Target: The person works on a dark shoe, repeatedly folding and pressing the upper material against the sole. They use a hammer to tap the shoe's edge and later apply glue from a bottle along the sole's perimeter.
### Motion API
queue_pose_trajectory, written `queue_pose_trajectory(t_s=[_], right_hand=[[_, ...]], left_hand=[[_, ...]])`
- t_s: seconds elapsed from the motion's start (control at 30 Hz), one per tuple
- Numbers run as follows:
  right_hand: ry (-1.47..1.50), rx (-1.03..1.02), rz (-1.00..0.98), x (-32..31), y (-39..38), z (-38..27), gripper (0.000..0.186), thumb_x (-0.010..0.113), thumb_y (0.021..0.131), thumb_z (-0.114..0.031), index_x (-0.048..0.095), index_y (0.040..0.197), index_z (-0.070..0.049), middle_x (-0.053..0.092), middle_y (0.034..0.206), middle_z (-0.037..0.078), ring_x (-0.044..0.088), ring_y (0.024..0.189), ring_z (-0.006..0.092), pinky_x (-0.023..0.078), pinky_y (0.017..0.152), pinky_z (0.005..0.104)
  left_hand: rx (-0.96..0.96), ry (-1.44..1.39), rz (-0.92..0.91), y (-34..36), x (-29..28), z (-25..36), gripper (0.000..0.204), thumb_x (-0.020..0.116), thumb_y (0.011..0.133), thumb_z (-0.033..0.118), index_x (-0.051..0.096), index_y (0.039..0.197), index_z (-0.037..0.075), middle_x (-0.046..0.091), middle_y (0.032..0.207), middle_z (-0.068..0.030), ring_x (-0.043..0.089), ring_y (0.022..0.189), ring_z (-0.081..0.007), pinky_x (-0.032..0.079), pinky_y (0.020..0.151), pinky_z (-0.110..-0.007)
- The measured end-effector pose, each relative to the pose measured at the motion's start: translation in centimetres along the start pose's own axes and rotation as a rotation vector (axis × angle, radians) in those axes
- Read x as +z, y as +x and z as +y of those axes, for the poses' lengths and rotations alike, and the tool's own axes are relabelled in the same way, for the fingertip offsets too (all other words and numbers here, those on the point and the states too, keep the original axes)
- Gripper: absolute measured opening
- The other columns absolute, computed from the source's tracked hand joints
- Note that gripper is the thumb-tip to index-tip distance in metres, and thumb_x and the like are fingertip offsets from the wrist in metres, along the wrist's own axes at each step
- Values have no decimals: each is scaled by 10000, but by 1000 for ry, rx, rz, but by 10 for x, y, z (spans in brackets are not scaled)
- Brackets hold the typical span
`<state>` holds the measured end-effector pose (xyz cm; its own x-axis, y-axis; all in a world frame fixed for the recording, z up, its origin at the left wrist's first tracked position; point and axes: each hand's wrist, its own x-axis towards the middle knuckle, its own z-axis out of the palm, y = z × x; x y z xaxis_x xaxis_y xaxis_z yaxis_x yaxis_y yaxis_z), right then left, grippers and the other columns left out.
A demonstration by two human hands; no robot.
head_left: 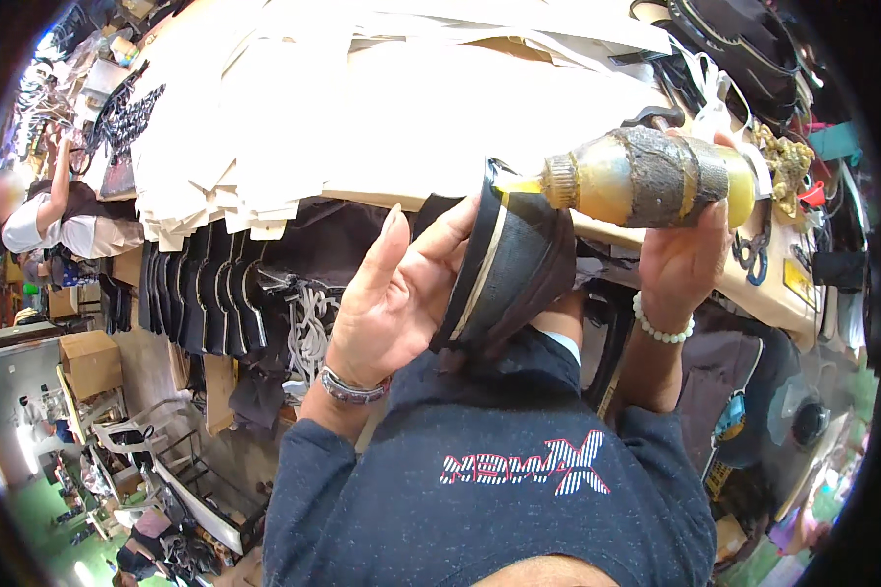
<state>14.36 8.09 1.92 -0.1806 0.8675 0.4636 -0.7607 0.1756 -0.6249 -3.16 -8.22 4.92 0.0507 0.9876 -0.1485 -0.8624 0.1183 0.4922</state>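
Observation:
My right hand (685, 256) is wrapped around a yellowish squeeze glue bottle (646, 178) with dark, crusted wrapping at its middle. Tilted to the left, the bottle brings its narrow nozzle against the upper edge of a black curved panel (521, 240). A pale strip runs along that panel's left side. My left hand (390, 305) supports the panel from the left, its fingers passing behind it and its thumb sticking up. Fingertips of the left hand are hidden by the panel.
A bright worktable (264, 117) bears pale flat sheets. Several black curved pieces (201, 298) hang below its front edge, beside a bundle of grey cords (313, 328). Scissors (752, 256) lie at the right; a black bag (739, 39) stands behind. Another person (78, 220) is at the far left.

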Motion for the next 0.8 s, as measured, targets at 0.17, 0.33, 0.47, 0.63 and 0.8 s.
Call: queue_pose_trajectory(t_s=[0.17,0.33,0.47,0.63,0.8], right_hand=[[-26,-37,-40,4,-2,-4,591,577,842,-114,287,1323,69,516,1188,212,541,1103,291,430,962,407],[-143,-78,-76,3,-7,-7,684,595,815,-220,253,1340,55,486,1205,272,506,1135,348,397,983,441],[-292,-106,-46,7,-12,-12,767,621,772,-295,244,1346,48,488,1174,291,503,1125,368,399,974,447],[-361,-138,-27,16,-18,-15,789,664,716,-279,271,1320,45,517,1114,280,545,1051,355,437,927,425],[-402,-141,-24,21,-24,-16,782,700,696,-263,286,1306,-3,533,1084,265,558,1023,336,451,901,426]], left_hand=[[25,-37,-111,1,-9,-1,732,230,940,562,205,1427,16,352,1411,-156,357,1292,-245,255,1083,-380],[7,-67,-102,1,-8,0,738,237,938,565,215,1423,9,356,1408,-160,374,1278,-238,260,1077,-365],[-8,-49,-109,2,-9,2,751,238,936,569,220,1417,-7,385,1390,-162,394,1262,-241,271,1071,-355],[-20,-163,-140,4,-12,4,752,239,938,557,220,1408,-29,412,1365,-179,410,1250,-246,272,1071,-345],[-47,-203,-84,5,-10,9,749,233,939,547,228,1398,-45,414,1358,-197,413,1250,-258,269,1076,-348]])
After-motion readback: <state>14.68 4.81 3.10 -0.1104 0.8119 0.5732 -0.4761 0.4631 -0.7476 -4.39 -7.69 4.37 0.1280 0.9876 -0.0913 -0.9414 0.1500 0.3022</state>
